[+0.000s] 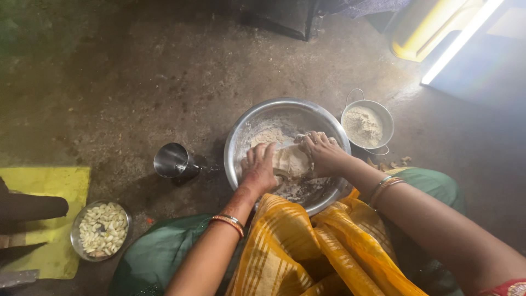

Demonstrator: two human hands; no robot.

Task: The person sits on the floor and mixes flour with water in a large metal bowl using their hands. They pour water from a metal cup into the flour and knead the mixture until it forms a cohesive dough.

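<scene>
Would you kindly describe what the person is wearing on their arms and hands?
Both forearms are bare, with no sleeves showing and no gloves. The left hand has orange-red and metal bangles at the wrist. The right hand has thin metal bangles at its wrist. A strip of red patterned cloth shows by the right upper arm.

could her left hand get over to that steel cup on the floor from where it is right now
Probably yes. The left hand rests in the steel bowl on the dough, and the steel cup stands just left of the bowl on bare floor, with nothing between them but the bowl's rim.
</scene>
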